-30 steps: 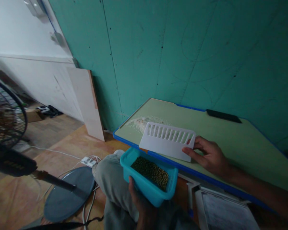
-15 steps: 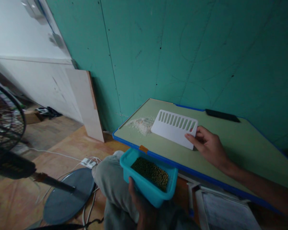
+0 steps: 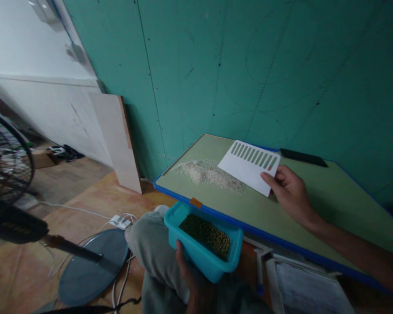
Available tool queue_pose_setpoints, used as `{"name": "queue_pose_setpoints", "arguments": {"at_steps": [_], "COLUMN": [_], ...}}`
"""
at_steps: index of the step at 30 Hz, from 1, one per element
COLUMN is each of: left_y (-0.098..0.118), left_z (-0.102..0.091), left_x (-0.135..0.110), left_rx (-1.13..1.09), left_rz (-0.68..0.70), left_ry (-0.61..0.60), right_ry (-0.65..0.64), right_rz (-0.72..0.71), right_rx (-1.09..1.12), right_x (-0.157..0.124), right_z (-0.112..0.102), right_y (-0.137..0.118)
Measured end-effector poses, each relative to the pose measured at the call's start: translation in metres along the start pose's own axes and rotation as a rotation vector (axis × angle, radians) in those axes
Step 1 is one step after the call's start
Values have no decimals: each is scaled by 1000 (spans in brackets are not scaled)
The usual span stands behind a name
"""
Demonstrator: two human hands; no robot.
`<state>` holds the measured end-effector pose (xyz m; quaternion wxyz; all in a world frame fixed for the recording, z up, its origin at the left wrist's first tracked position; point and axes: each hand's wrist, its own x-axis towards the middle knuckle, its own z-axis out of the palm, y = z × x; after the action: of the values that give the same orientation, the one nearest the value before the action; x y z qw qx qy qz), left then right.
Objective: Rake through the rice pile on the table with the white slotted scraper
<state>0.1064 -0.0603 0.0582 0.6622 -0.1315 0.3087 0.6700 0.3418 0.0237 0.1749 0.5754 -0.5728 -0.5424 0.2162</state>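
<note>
My left hand (image 3: 196, 279) is wrapped round the near side of a turquoise plastic tub (image 3: 196, 250), held below the table's front edge. Green and yellowish beans (image 3: 206, 233) lie inside the tub. Over the table, my right hand (image 3: 290, 187) pinches the right end of a flat white slotted plate (image 3: 249, 168), with a row of long slots along its far side. Left of the plate, a heap of white rice-like grains (image 3: 206, 173) spreads across the pale green tabletop (image 3: 301, 209). Whether the plate's lower edge touches the tabletop I cannot tell.
A dark bar (image 3: 303, 157) lies at the table's back edge, against the green wall (image 3: 190, 78). On the left stands a fan (image 3: 16, 222) on a round base (image 3: 93, 266), with cables and a power strip (image 3: 120, 222) on the floor. A board (image 3: 114, 139) leans on the wall.
My right hand has lifted the slotted plate away from me and to the right. More of the grain heap now shows where the plate was. My left hand and the tub stay nearly still.
</note>
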Motion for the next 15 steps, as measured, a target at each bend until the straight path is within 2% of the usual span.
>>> {"name": "queue_pose_setpoints", "arguments": {"at_steps": [8, 15], "left_y": [-3, -1], "left_z": [-3, 1], "left_x": [0, -4], "left_rx": [24, 0], "left_rz": [-14, 8], "left_ry": [24, 23], "right_ry": [-15, -37], "right_rz": [-27, -5], "right_rx": [23, 57], "right_x": [16, 20], "right_z": [9, 7], "right_y": [6, 13]}}
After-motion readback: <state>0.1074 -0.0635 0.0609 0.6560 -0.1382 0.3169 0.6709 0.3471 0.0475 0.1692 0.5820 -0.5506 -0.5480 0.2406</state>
